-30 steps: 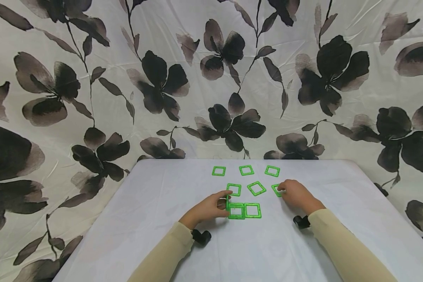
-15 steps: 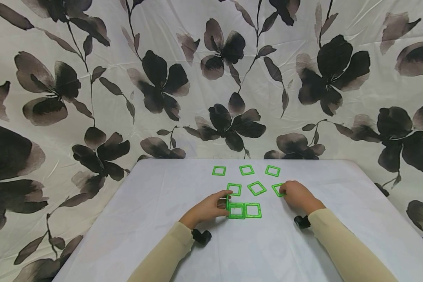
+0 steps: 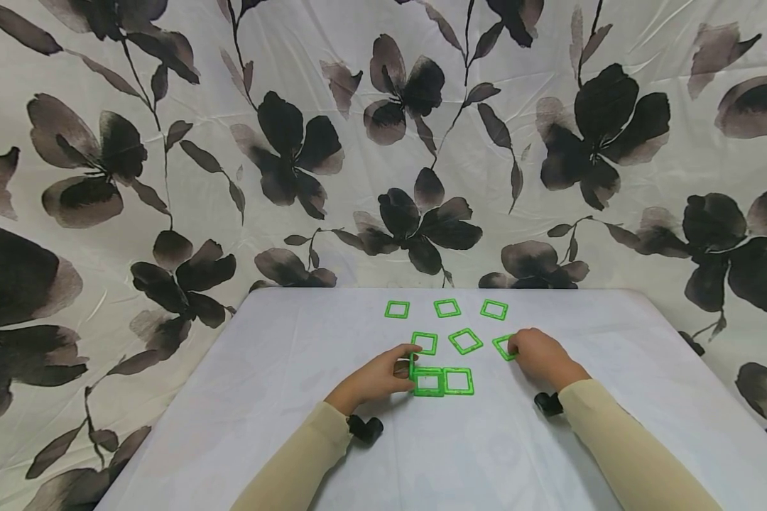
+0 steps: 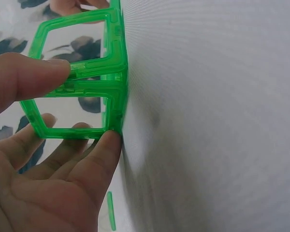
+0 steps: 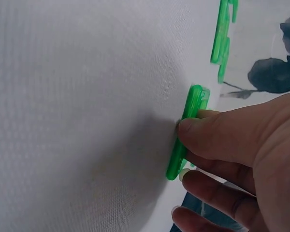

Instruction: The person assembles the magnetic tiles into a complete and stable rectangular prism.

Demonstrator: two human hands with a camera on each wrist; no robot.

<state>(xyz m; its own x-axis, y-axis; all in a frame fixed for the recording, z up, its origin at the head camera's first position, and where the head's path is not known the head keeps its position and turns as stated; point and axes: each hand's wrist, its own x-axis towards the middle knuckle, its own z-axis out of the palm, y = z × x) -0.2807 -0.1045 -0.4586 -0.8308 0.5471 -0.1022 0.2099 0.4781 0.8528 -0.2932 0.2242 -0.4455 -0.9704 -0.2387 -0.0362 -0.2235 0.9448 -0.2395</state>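
My left hand (image 3: 378, 372) holds a small build of green magnetic tiles (image 4: 77, 63) on the table. In the left wrist view its thumb presses where two square frames meet, and its fingers support the side of the upright tile (image 4: 75, 132). Another green square (image 3: 458, 381) adjoins this build on the right in the head view. Farther right, my right hand (image 3: 542, 355) pinches the edge of a single green square tile (image 5: 191, 106) close to the table, thumb on the near side. Its far side is partly covered by the fingers.
Loose green squares lie beyond the hands: one tile (image 3: 425, 343) just behind the build, a turned one (image 3: 465, 331) beside it, and a back row including a left tile (image 3: 397, 303). White cloth covers the table (image 3: 230, 426); a floral curtain (image 3: 332, 234) hangs behind.
My right hand has shifted slightly to the right at the single tile, which has barely moved. My left hand keeps its place on the build.
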